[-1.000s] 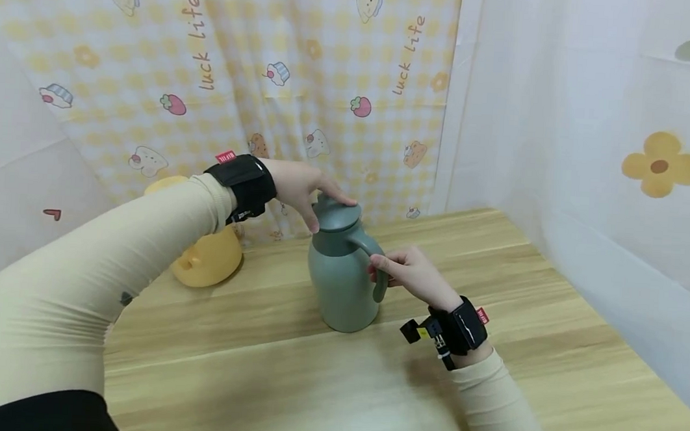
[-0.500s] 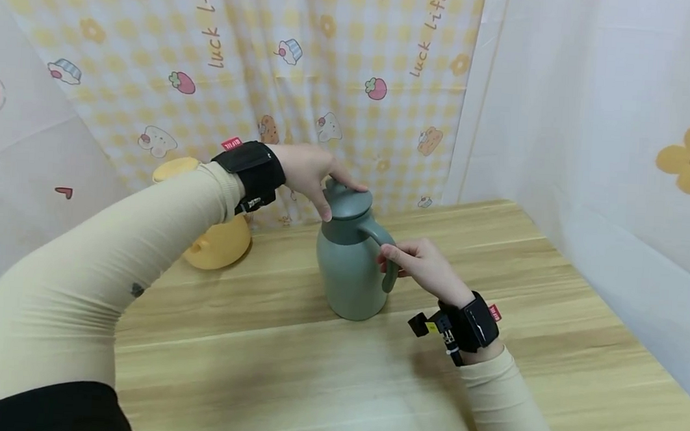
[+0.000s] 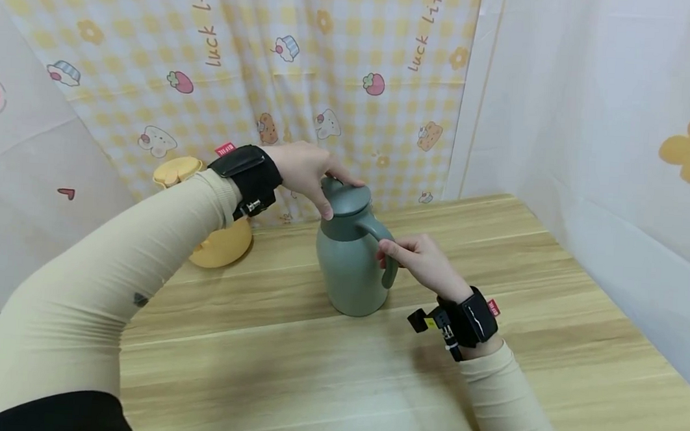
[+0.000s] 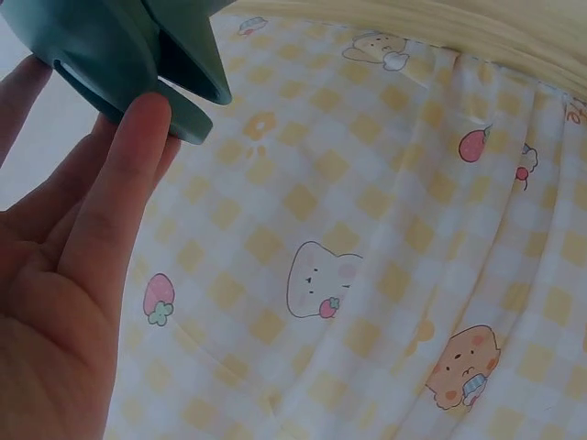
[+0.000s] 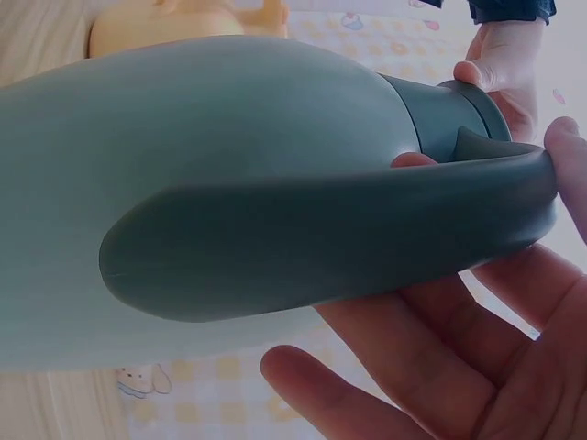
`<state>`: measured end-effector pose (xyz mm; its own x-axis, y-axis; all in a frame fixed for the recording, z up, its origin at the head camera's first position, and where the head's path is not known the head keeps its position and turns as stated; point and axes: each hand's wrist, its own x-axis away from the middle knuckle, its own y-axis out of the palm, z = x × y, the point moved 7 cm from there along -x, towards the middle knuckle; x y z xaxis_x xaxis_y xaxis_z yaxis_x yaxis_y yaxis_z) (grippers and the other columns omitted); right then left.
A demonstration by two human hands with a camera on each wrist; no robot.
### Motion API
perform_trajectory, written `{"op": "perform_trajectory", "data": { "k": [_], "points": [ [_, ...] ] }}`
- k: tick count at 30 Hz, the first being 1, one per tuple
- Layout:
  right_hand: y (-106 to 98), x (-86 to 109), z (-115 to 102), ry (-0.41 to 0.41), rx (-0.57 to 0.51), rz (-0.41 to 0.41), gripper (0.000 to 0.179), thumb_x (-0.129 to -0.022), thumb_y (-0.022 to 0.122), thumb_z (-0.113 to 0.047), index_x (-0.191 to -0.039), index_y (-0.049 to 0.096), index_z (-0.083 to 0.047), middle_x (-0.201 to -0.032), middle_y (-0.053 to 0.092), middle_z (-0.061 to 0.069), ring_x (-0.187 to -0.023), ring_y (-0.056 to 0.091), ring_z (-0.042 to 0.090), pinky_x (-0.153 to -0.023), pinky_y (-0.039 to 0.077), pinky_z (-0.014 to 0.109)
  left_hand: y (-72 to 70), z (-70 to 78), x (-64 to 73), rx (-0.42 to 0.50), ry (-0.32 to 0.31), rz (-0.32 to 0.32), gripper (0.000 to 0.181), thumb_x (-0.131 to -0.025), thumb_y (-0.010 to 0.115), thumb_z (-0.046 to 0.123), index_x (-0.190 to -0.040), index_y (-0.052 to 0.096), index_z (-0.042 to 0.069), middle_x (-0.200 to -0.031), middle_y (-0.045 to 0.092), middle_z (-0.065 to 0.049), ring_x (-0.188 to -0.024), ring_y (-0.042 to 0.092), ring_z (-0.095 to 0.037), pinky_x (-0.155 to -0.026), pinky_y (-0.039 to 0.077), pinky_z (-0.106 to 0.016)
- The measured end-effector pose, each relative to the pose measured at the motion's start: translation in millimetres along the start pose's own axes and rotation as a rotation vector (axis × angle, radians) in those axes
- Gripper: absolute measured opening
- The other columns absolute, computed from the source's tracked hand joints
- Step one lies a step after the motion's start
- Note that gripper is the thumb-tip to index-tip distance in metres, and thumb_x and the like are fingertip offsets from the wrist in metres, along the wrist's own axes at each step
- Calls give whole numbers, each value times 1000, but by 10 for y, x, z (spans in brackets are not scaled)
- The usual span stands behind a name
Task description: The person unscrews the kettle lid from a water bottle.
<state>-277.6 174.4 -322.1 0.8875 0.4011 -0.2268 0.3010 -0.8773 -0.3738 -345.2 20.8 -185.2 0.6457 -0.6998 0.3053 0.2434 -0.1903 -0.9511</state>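
A grey-green thermos jug [image 3: 351, 274] stands upright on the wooden table in the head view, its curved handle [image 3: 390, 270] facing right. My left hand [image 3: 302, 171] grips the jug's lid [image 3: 348, 201] from above, thumb at the near rim and fingers over the far side. In the left wrist view, fingers [image 4: 115, 202] reach up to the lid's edge by the spout [image 4: 188, 119]. Lower down, my right hand [image 3: 421, 262] holds the handle, thumb on its outer face. The right wrist view shows fingers [image 5: 413, 353] passing behind the handle [image 5: 321, 243].
A yellow jug [image 3: 223, 243] stands at the left back, partly hidden behind my left forearm. Patterned curtain [image 3: 305, 77] hangs along the table's back edge, and a white sheet [image 3: 586, 189] borders the right side. Wooden tabletop [image 3: 313, 383] stretches toward the front.
The head view has tilted and shifted slightly, so the jug appears a little higher and farther right. Both hands keep their hold on the lid and handle.
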Motion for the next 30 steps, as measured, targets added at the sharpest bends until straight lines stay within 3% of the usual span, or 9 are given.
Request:
{"op": "perform_trajectory", "data": {
  "k": [4, 7, 11, 14, 22, 25, 30],
  "points": [
    [-12, -4, -5, 0, 12, 17, 37, -102, 51, -30, -88, 73, -4, -80, 70, 7, -75, 48, 18, -75, 39, 35, -12, 31, 8, -13, 4, 23, 73, -74, 83, 43, -139, 51, 36, -126, 63, 4, -101, 59, -11, -79, 48, -31],
    [-21, 3, -17, 1, 17, 32, 37, -102, 52, -31, -88, 74, -4, -79, 70, 8, -69, 41, 17, -73, 36, 34, -14, 41, 17, -23, 4, 44, 72, -75, 82, 43, -139, 52, 34, -119, 66, 4, -87, 59, -12, -73, 47, -30],
    [-22, 10, -21, 7, 27, 47, 39, -101, 53, -33, -88, 74, -4, -80, 71, 9, -78, 53, 16, -77, 42, 34, 0, 40, 30, -28, -9, 80, 71, -75, 82, 45, -139, 53, 33, -112, 68, 5, -76, 56, -13, -68, 45, -29],
    [-6, 14, -8, 11, 31, 49, 40, -101, 53, -35, -87, 74, -4, -80, 72, 8, -88, 60, 19, -80, 47, 38, 32, 40, 42, -24, -17, 101, 70, -75, 82, 46, -138, 54, 31, -112, 69, 4, -77, 57, -12, -71, 47, -28],
    [45, 36, 5, 32, 8, 52, 41, -101, 53, -34, -84, 73, -2, -81, 70, 14, -79, 61, 24, -75, 50, 46, 88, 44, 74, -29, -26, 106, 70, -77, 78, 50, -138, 54, 28, -115, 69, 1, -75, 59, -12, -73, 48, -29],
    [30, 29, -7, 34, 19, 76, 42, -100, 54, -35, -80, 73, -4, -76, 70, 12, -77, 62, 24, -75, 51, 48, 63, 40, 79, -24, -33, 108, 70, -78, 78, 50, -139, 54, 28, -107, 71, 0, -69, 55, -13, -70, 47, -29],
    [42, 33, -71, -14, 68, 112, 44, -100, 54, -38, -73, 72, -8, -58, 55, 2, -61, 51, 18, -61, 45, 33, 50, 32, 80, -7, -20, 107, 70, -78, 78, 47, -140, 52, 27, -105, 70, 0, -68, 52, -15, -70, 45, -30]
  ]
}}
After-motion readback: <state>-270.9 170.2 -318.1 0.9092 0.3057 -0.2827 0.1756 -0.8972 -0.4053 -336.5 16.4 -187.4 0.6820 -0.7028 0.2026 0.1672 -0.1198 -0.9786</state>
